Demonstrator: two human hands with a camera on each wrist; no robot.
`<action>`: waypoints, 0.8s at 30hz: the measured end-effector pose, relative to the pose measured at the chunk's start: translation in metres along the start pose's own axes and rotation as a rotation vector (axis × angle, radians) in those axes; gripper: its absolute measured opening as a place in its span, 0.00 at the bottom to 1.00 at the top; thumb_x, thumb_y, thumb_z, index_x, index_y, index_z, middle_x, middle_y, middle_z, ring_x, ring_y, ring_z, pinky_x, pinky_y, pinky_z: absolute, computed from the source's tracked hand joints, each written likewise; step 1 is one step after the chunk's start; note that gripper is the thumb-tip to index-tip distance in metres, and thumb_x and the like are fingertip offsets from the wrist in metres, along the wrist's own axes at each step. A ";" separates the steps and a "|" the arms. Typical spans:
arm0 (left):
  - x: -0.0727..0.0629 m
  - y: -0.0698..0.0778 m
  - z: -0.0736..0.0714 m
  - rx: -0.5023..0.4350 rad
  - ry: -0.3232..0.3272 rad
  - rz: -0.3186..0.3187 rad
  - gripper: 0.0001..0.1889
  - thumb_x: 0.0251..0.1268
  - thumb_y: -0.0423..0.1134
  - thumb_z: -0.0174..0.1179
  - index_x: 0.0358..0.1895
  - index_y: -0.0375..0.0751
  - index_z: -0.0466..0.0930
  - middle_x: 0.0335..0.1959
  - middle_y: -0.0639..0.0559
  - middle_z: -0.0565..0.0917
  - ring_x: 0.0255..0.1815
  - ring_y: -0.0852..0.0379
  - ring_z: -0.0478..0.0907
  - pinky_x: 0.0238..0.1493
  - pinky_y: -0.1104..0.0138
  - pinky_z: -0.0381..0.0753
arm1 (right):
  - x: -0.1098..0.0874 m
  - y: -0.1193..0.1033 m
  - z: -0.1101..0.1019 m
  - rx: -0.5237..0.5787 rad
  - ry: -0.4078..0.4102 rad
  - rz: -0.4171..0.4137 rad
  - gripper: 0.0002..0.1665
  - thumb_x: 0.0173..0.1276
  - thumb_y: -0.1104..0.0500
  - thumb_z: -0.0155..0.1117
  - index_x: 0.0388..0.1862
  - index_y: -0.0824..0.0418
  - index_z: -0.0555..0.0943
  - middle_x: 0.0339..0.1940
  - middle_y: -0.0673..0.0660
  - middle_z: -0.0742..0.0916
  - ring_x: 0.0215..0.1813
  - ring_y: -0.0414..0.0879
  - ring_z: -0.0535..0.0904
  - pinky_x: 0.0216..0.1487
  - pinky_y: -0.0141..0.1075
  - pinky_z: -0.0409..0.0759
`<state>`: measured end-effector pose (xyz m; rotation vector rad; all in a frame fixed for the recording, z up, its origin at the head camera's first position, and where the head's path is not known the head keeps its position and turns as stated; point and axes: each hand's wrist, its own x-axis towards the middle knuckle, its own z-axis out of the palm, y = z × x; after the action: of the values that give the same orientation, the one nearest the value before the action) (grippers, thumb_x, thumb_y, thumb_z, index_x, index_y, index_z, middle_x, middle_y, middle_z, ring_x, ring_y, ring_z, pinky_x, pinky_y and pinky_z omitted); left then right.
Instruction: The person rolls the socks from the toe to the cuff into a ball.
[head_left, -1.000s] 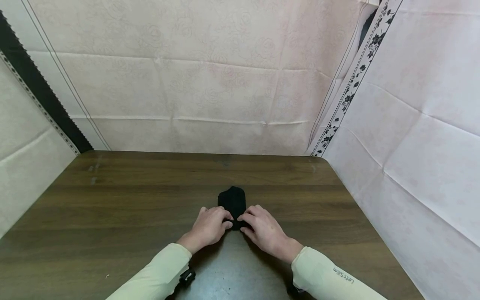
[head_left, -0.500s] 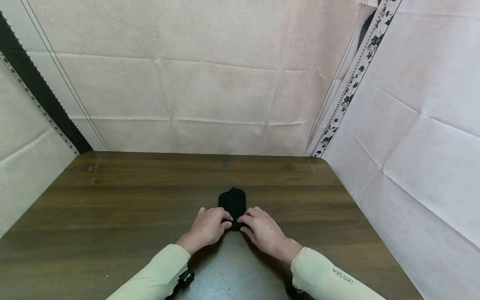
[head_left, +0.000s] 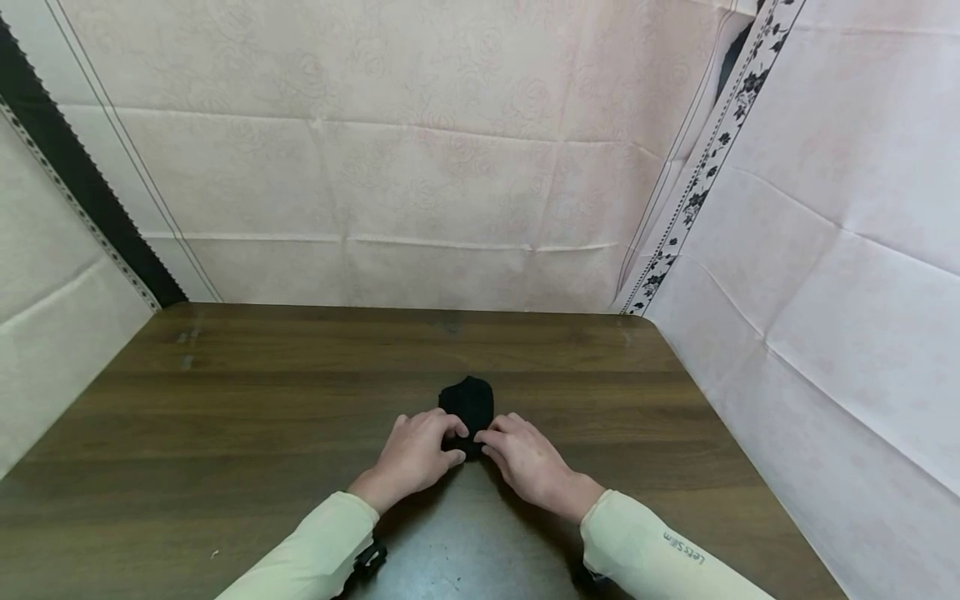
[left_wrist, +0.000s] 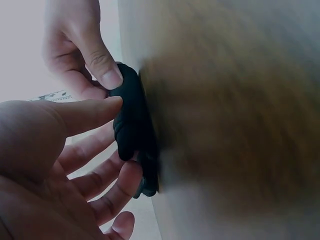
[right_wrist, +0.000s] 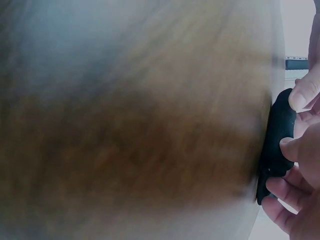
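A small piece of black cloth [head_left: 468, 402], with a rounded far end, lies on the wooden table. Its near edge is rolled into a thick fold, which shows as a black roll [left_wrist: 132, 112] in the left wrist view. My left hand [head_left: 416, 454] pinches the left part of that roll between thumb and curled fingers. From the other side, my right hand [head_left: 528, 462] holds the right part, thumb on the near face and fingers over the top. In the right wrist view both thumbs press on the black roll [right_wrist: 278, 142], close to each other.
The brown wooden table [head_left: 300, 400] spreads out around both hands. A pale patterned cloth [head_left: 420, 183] hangs behind it, and a white sheet with a black floral border [head_left: 840, 250] hangs on the right. A dark strip [head_left: 82, 167] runs down the left side.
My left index finger has lifted slightly, so the gap between it and the thumb is wider. The black cloth has shifted very slightly to the right. The right hand stays nearly still.
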<state>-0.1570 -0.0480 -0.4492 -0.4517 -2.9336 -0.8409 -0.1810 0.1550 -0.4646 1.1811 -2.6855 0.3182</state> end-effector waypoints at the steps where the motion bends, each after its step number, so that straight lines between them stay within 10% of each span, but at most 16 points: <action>1: 0.000 0.000 0.000 0.000 0.002 0.002 0.10 0.59 0.39 0.73 0.43 0.48 0.87 0.38 0.54 0.81 0.40 0.54 0.77 0.48 0.52 0.67 | 0.000 0.000 0.000 0.001 -0.005 0.004 0.13 0.72 0.59 0.67 0.53 0.56 0.86 0.43 0.51 0.83 0.43 0.43 0.76 0.46 0.33 0.79; 24: 0.001 -0.002 0.001 0.019 -0.020 -0.005 0.07 0.63 0.38 0.71 0.43 0.46 0.87 0.44 0.51 0.86 0.46 0.50 0.80 0.47 0.55 0.66 | 0.002 0.000 -0.001 0.049 -0.040 0.042 0.12 0.73 0.59 0.65 0.53 0.57 0.86 0.40 0.50 0.82 0.41 0.43 0.74 0.44 0.33 0.78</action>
<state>-0.1586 -0.0482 -0.4510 -0.4540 -2.9599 -0.8137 -0.1819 0.1540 -0.4634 1.1580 -2.7547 0.3725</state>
